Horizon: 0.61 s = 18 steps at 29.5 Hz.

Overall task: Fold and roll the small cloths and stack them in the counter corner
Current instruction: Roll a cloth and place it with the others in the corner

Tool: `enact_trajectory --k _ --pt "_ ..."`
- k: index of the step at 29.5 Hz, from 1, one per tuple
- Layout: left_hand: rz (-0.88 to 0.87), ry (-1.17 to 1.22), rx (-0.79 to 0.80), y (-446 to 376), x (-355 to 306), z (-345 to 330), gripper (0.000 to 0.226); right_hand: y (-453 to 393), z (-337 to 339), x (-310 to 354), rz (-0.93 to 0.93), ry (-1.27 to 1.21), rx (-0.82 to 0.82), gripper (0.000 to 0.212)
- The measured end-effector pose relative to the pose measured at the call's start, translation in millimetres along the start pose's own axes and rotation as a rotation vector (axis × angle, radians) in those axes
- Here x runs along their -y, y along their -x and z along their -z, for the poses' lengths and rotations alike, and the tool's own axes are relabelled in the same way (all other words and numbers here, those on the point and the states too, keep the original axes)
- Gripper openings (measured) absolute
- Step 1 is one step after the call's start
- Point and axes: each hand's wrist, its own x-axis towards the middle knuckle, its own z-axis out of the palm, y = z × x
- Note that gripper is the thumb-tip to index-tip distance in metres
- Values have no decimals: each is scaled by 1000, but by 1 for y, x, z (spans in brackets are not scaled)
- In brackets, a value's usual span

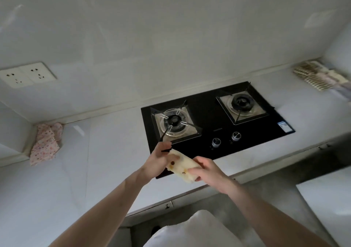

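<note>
Currently held above the worktop's (106,152) front edge: rolled cream cloth (182,166), gripped at either end by left hand (158,160) and right hand (208,171). Pink spotted cloth (46,144) in far-left corner.

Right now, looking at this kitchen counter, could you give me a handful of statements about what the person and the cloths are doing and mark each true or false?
1. Both hands hold a rolled pale cloth. True: the left hand grips one end, the right hand the other.
2. The cloth is held above the near edge of the gas hob. True.
3. A pot stands on the left burner. False: both burners are bare.
4. The pink dotted cloth lies on the hob. False: it lies in the left counter corner by the wall.
5. A double wall socket is on the wall to the left. True.
</note>
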Motion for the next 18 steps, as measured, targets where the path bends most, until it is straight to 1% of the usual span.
enact_trajectory --k 1,2,4,6,9,13,14,16,18 --pt "8 0 76 -7 -9 -18 66 8 20 -3 4 -19 -24 31" --pt "12 8 131 -14 -18 -37 66 16 40 -6 6 -34 -48 29" --pt "12 32 173 -26 -34 -77 59 33 79 -13 -2 -58 -91 25" --pt "-16 31 192 -38 -47 -114 48 50 116 -23 -14 -73 -136 26" --pt "-53 -47 190 -52 -67 -168 34 72 170 -41 -25 -42 -228 28" --pt "-85 -193 171 -77 -87 -227 15 97 229 -62 -13 41 -327 26" --pt "-92 -236 173 -83 -92 -240 14 102 241 -66 -9 69 -344 25" --pt "-106 -321 158 -96 -104 -263 21 109 264 -73 -7 114 -380 26" --pt "-130 -384 136 -110 -118 -283 23 112 286 -81 -12 114 -430 25"
